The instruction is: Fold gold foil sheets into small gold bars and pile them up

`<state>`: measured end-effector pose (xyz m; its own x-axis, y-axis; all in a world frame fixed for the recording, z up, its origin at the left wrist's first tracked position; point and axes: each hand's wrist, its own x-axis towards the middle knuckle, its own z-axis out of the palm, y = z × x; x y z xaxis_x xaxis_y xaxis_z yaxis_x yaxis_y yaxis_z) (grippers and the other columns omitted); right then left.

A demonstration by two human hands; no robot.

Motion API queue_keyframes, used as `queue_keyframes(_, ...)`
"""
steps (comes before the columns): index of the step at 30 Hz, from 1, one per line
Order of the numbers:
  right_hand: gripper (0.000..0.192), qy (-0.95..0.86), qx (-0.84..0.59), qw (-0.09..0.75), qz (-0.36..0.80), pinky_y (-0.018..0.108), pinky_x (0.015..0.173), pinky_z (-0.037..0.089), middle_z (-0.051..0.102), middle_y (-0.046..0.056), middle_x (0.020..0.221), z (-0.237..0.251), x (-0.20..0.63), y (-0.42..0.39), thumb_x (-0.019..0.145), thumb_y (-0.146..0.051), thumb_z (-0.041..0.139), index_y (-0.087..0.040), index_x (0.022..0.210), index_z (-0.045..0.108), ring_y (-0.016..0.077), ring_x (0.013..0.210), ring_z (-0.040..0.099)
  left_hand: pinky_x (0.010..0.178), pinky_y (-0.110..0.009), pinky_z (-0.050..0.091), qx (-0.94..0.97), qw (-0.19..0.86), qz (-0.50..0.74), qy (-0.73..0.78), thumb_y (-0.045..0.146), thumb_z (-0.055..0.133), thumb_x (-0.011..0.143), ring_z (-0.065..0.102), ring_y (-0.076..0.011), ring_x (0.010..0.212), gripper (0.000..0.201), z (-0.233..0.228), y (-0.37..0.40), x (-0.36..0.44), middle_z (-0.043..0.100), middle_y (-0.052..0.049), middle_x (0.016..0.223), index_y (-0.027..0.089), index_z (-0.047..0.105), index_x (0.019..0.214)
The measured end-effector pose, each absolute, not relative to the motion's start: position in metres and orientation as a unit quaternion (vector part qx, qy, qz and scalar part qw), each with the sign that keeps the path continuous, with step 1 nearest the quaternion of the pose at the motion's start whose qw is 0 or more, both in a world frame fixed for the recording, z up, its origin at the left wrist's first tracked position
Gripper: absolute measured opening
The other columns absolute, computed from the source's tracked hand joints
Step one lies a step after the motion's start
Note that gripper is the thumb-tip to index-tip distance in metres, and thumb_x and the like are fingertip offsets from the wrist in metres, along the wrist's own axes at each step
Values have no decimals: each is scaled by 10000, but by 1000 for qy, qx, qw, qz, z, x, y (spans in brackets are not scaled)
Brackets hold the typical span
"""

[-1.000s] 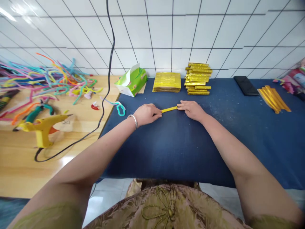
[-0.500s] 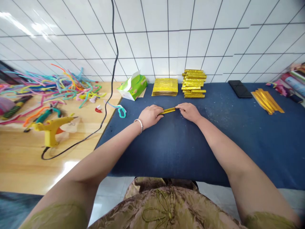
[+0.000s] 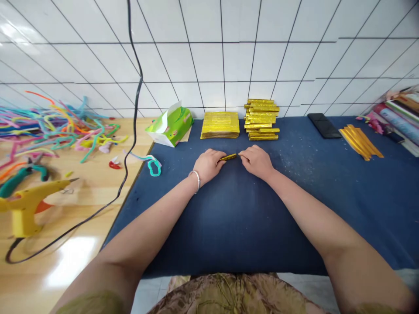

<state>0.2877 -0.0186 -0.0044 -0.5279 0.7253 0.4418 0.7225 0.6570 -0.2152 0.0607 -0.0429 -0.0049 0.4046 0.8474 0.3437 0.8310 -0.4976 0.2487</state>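
A narrow folded gold foil strip (image 3: 228,157) lies on the dark blue cloth (image 3: 248,209) between my two hands. My left hand (image 3: 208,164), with a silver bangle on the wrist, pinches its left end. My right hand (image 3: 256,160) holds its right end. Only a short stretch of the strip shows between the fingers. Behind the hands sits a flat stack of gold foil sheets (image 3: 220,124) and a pile of folded gold strips (image 3: 262,119).
A green tissue box (image 3: 170,125) stands at the cloth's back left. Several pipe cleaners (image 3: 55,126), a yellow glue gun (image 3: 28,203) and its black cord (image 3: 129,113) lie on the wooden table. A black phone (image 3: 324,125) and more gold strips (image 3: 360,141) lie at the right.
My hands have come closer together along the gold strip, so less of it shows between them. The camera view shifted slightly.
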Motion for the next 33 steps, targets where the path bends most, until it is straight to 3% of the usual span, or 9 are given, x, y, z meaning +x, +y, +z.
queue_keyframes(5, 266, -839, -485, 244, 31, 305, 735, 411, 645, 57, 799, 0, 266, -34, 904, -348, 453, -214, 810, 664, 195, 830, 562, 810, -343, 456, 833, 12, 224, 505, 246, 497, 885, 550, -208, 885, 147, -2, -48, 60, 647, -66, 885, 188, 614, 952)
queue_keyframes(12, 236, -801, -505, 282, 157, 273, 654, 403, 667, 11, 842, 7, 252, -43, 900, -377, 462, -243, 981, 639, 160, 761, 588, 784, -343, 449, 826, 29, 243, 507, 230, 482, 886, 564, -204, 882, 111, 1, -52, 63, 642, -53, 893, 208, 580, 932)
queue_keyframes(16, 197, -801, -510, 280, 141, 277, 684, 404, 653, 15, 805, 4, 252, -43, 886, -337, 483, -225, 835, 637, 161, 769, 585, 769, -359, 448, 818, 3, 244, 522, 266, 553, 846, 554, -224, 875, 163, -1, -49, 59, 644, -63, 896, 212, 571, 999)
queue_keyframes(20, 259, -820, -505, 246, 111, 277, 688, 397, 629, 21, 762, 2, 252, -42, 897, -341, 466, -215, 728, 616, 159, 774, 579, 769, -356, 455, 823, -1, 231, 518, 262, 539, 852, 551, -221, 857, 77, -2, -48, 57, 642, -63, 855, 204, 585, 873)
queue_keyframes(25, 238, -820, -501, 245, 130, 279, 718, 409, 649, 33, 825, 5, 251, -44, 903, -350, 461, -227, 843, 656, 169, 838, 589, 743, -325, 468, 806, 35, 265, 529, 236, 524, 853, 581, -193, 829, 72, 0, -51, 61, 640, -41, 832, 209, 573, 898)
queue_keyframes(29, 276, -784, -496, 309, 211, 279, 717, 431, 658, 21, 865, 9, 250, -47, 903, -415, 453, -229, 993, 636, 161, 798, 590, 694, -275, 476, 784, 95, 328, 519, 231, 501, 865, 593, -148, 776, 72, 3, -57, 67, 637, -20, 856, 214, 549, 916)
queue_keyframes(33, 322, -723, -489, 374, 315, 274, 680, 456, 648, 4, 835, 10, 248, -49, 884, -476, 458, -221, 983, 627, 147, 730, 584, 730, -277, 487, 793, 128, 335, 491, 240, 518, 866, 596, -144, 808, 33, 7, -65, 76, 638, -9, 872, 217, 541, 872)
